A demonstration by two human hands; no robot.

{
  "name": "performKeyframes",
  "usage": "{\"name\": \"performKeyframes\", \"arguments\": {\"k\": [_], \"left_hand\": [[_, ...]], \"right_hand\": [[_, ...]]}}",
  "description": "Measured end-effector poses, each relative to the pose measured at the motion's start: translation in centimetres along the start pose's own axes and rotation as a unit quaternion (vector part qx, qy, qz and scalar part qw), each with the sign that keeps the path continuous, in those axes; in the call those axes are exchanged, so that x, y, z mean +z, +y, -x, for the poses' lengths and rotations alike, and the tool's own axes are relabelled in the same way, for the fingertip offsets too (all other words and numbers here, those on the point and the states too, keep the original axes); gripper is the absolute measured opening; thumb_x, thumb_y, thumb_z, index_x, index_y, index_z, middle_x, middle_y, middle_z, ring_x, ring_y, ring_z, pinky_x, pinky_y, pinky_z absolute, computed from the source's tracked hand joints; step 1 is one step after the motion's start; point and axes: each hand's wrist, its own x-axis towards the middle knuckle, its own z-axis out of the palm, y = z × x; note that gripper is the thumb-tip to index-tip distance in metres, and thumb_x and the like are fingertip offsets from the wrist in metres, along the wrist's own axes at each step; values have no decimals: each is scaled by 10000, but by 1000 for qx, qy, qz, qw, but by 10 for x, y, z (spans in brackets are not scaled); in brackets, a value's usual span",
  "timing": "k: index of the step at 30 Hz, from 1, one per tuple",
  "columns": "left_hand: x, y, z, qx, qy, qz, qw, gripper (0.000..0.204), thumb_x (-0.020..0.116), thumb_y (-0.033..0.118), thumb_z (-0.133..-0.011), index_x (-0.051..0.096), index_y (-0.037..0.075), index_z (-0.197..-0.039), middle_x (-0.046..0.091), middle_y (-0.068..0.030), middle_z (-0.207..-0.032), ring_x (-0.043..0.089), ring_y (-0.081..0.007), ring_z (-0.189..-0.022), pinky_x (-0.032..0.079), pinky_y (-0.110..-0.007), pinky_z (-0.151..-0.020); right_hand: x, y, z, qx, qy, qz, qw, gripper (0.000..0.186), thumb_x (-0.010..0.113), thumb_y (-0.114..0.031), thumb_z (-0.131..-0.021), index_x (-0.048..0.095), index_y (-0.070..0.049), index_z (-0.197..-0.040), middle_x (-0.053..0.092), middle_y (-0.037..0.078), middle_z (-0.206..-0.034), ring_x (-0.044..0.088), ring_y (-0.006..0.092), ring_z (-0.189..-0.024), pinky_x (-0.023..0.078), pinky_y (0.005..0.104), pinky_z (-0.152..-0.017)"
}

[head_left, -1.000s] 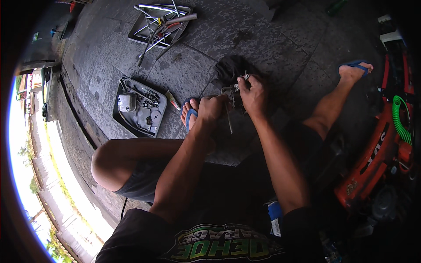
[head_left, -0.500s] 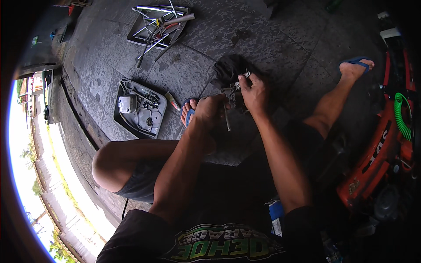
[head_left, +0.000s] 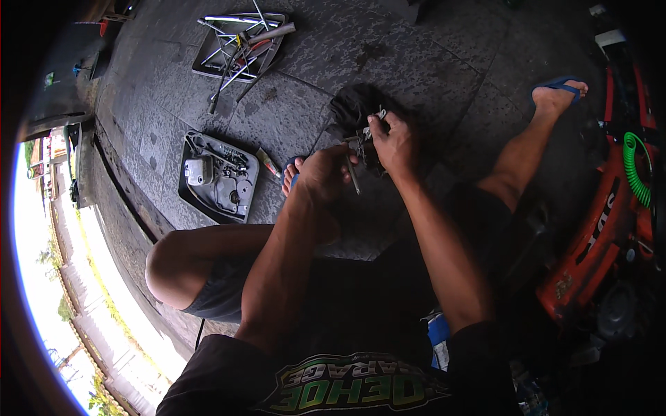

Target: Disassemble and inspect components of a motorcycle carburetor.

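Between my hands, over the floor by my foot, is a small dark metal part, its shape partly covered by fingers. My left hand is closed at its left side, fingers curled round its edge. From beside those fingers a thin metal rod points down; I cannot tell whether the hand grips it. On the other side, my right hand pinches a light metal piece with a holed end between thumb and fingers. A black cloth lies bunched just beyond.
A tray with engine parts rests on the left, a small tube beside it. Farther off, another tray holds several long tools. Red equipment with a green coiled hose stands right.
The left hand has turned slightly, showing its fingertips beside the rod. Both hands stay at the metal part. The whole view has shifted a little.
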Motion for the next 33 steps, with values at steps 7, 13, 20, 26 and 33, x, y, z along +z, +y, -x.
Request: {"name": "performKeyframes", "arguments": {"k": [7,13,20,26,33], "left_hand": [[0,2,-3,-17,-22,27,999,196,452,207,-1025,555,63,-942,613,-27,-723,465,-80,-505,405,-214,-492],[0,-1,-2,-6,-6,-91,996,268,451,265,-1017,582,48,-930,599,-49,-765,474,-114,-582,410,-256,-543],[-4,2,-6,-13,-43,-155,987,286,524,278,-991,646,28,-926,634,-44,-705,544,-124,-550,454,-267,-548],[-9,-20,-22,316,188,-641,674,379,548,312,-948,685,-16,-1078,664,-64,-685,629,-144,-645,487,-292,-613],[-9,13,-50,170,108,-361,910,347,566,270,-943,680,-29,-1077,686,-89,-782,592,-137,-629,476,-288,-570]], "right_hand": [[-3,0,-3,13,-5,-16,1000,301,647,-299,-907,667,0,-885,650,223,-774,639,402,-737,479,435,-653],[-2,2,-4,3,16,14,1000,307,646,-313,-906,668,-7,-888,649,222,-774,637,407,-736,479,440,-652],[-3,6,-6,14,13,25,1000,318,648,-325,-904,674,-8,-898,657,219,-783,639,408,-740,482,443,-653],[-1,5,-5,21,1,2,1000,319,644,-326,-909,676,-9,-914,657,213,-775,646,394,-739,483,431,-652],[-9,4,-4,67,-15,-49,996,313,647,-324,-913,675,-14,-933,661,215,-796,646,396,-758,485,425,-668]]}}
